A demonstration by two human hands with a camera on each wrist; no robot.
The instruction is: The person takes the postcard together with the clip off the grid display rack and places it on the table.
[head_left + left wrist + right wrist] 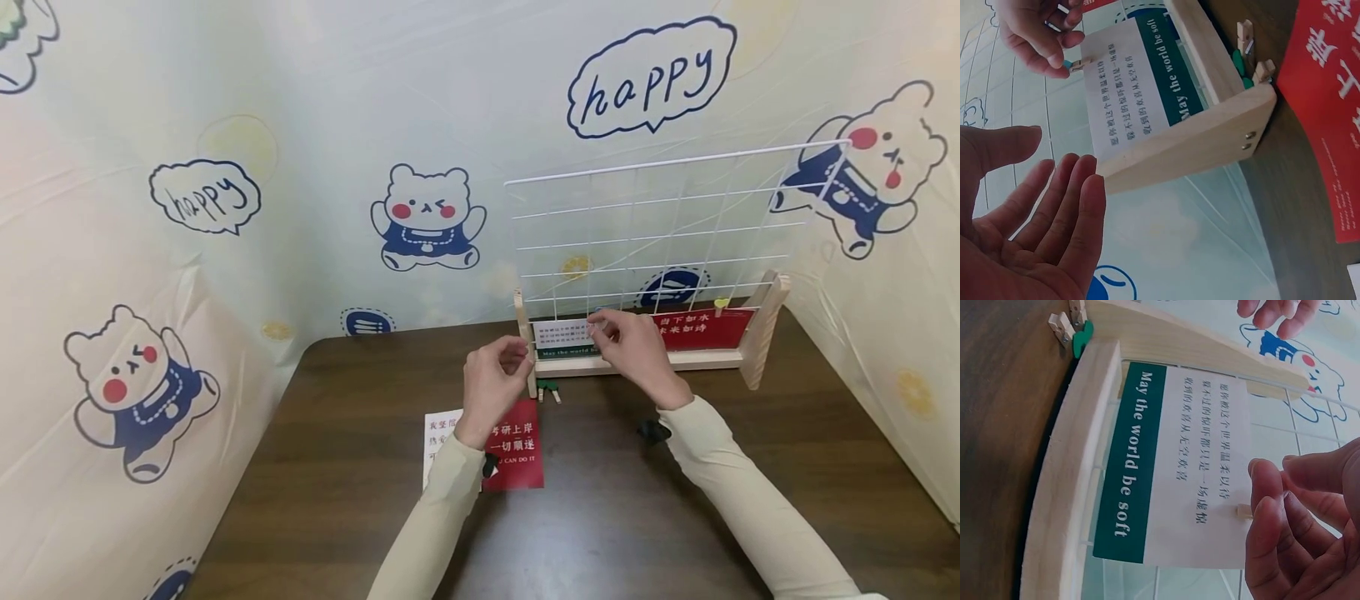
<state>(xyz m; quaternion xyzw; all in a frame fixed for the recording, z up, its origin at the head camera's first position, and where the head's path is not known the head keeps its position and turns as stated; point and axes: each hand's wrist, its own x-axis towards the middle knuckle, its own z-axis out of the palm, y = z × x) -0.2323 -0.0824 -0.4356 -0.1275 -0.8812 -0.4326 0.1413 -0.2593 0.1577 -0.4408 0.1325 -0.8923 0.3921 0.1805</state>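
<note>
My right hand (637,350) pinches a small wooden clothespin (1078,65) with a blue-green end. The clothespin sits at the top edge of a white card with a green strip (1179,456), which stands against a white wire grid (630,222); fingers partly hide it in the right wrist view. Beside the wooden left support (1191,140), my left hand (495,379) is held in the air, fingers loosely extended and holding nothing. To the right on the grid, a red card (720,331) hangs under a clothespin with a yellow heart (722,303).
Two clothespins with green ends (549,390) lie on the brown table (600,500) by the left support. Closer in are a red card (517,450) and a white card (438,429), partly behind my left arm. A printed cloth (315,125) hangs behind.
</note>
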